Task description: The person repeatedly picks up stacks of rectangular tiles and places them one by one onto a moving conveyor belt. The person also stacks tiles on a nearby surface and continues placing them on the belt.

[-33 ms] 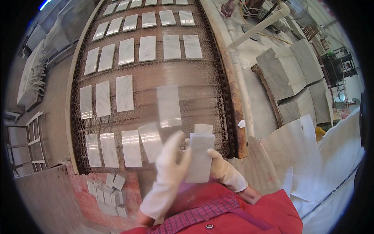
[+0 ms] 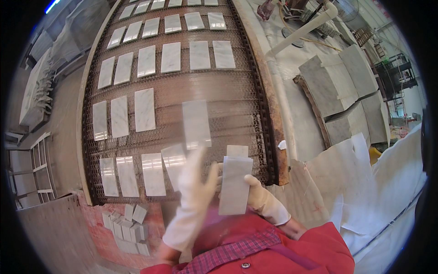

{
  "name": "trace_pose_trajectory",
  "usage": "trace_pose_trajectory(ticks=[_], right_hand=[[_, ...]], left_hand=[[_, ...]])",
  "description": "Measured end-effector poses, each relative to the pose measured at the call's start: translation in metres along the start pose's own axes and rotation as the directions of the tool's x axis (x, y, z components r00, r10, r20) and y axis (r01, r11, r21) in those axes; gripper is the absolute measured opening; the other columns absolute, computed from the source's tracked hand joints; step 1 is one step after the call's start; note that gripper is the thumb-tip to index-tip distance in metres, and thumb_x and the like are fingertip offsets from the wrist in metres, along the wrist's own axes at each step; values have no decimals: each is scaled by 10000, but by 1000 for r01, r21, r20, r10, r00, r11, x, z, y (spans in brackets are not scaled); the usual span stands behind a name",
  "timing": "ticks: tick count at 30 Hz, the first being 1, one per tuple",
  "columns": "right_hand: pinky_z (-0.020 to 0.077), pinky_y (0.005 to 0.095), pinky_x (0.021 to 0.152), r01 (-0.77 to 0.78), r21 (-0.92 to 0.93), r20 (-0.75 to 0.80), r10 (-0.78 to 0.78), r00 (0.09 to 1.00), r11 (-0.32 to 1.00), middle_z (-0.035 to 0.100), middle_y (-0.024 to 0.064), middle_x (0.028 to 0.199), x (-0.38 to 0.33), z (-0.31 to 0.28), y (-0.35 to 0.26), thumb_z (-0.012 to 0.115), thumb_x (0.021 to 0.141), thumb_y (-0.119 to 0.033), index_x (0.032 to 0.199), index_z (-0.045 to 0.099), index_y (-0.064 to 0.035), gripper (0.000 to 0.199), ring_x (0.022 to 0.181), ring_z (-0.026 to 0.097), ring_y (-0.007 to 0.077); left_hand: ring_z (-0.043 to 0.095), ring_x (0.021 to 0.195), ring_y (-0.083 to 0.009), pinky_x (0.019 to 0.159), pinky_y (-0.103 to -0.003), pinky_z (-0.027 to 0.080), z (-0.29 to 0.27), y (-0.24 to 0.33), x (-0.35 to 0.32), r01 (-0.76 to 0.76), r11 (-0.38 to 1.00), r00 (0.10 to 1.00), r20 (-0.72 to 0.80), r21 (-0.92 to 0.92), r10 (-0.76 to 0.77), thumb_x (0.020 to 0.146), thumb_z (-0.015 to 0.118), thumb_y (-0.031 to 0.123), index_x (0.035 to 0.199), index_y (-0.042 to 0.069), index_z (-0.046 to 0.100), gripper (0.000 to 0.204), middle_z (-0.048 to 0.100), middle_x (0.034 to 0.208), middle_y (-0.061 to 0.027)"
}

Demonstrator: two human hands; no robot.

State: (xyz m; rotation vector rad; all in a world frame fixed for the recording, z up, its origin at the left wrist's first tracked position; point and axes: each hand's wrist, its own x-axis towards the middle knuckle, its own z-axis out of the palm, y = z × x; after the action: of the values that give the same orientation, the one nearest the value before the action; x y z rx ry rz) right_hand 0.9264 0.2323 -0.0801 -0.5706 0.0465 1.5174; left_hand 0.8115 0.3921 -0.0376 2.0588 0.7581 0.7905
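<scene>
My right hand (image 2: 262, 196), in a white glove, grips rectangular pale marble tiles (image 2: 235, 189) in front of my body, its thumb on their right edge. More than one tile edge shows at the top; how many are held is unclear. Beyond it another pale tile (image 2: 237, 150) shows partly, mostly covered. My left hand (image 2: 194, 178), also gloved, is blurred, with thumb and fingers apart. Its fingertips reach the near edge of a blurred tile (image 2: 197, 121) over the mesh conveyor (image 2: 169, 100); whether they touch is unclear. A tilted tile (image 2: 173, 162) lies partly behind this hand.
Rows of marble tiles (image 2: 171, 57) lie on the conveyor. A rusty rail (image 2: 269, 100) edges its right side. Small stone pieces (image 2: 125, 228) are piled on a red surface (image 2: 157, 223) at lower left. Large stone slabs (image 2: 328, 82) and a white pipe (image 2: 303, 32) stand to the right.
My left hand has moved slightly forward and left, away from the held tiles, toward the blurred tile. My right hand and its tiles have barely moved.
</scene>
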Motion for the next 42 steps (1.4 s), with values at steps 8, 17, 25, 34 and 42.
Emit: trace_pose_trajectory(ticks=[8, 17, 25, 34, 42], right_hand=[[476, 527, 1098, 36, -1, 15, -36, 999, 999, 516, 288, 1469, -20, -10, -7, 785, 795, -509, 1603, 296, -62, 1045, 1299, 578, 401], [416, 546, 1142, 143, 2, -107, -142, 984, 990, 509, 301, 1472, -43, -31, 4, 759, 774, -569, 1595, 321, -65, 1058, 1318, 554, 425], [413, 540, 1160, 95, 123, -10, -94, 996, 988, 515, 259, 1491, -50, -49, 7, 724, 862, -509, 1547, 381, -15, 912, 1363, 526, 412], [475, 525, 1099, 59, 35, -66, -56, 996, 998, 524, 256, 1473, -24, -32, 4, 760, 804, -559, 1561, 366, -64, 986, 1299, 581, 367], [444, 505, 1134, 8, 19, -3, -8, 1000, 1000, 489, 248, 1511, -23, -32, 13, 735, 835, -522, 1562, 373, -75, 927, 1329, 557, 357]], left_hand=[[437, 1414, -444, 1132, -476, 493, 76, -9, 111, 392, 590, 836, -6, 706, -548, 840, 832, 306, 1616, 234, 273, 959, 188, 1703, -123], [505, 1375, -352, 1134, -444, 507, 64, -6, 124, 621, 646, 750, -96, 444, -655, 725, 873, 124, 1592, 238, 332, 1029, 315, 1648, -94], [490, 1379, -342, 1185, -419, 427, 18, -21, 53, 549, 836, 835, -38, 7, -548, 635, 816, -30, 1584, 127, 355, 1067, 463, 1507, -178], [567, 1237, -400, 1008, -458, 517, 37, -9, -54, 348, 759, 881, 85, 550, -465, 653, 906, 234, 1565, 135, 371, 1062, 436, 1557, -191], [624, 1155, -395, 916, -454, 553, 35, -35, -61, 202, 841, 977, -49, 502, -205, 799, 838, 276, 1452, 96, 539, 741, 494, 1501, -218]])
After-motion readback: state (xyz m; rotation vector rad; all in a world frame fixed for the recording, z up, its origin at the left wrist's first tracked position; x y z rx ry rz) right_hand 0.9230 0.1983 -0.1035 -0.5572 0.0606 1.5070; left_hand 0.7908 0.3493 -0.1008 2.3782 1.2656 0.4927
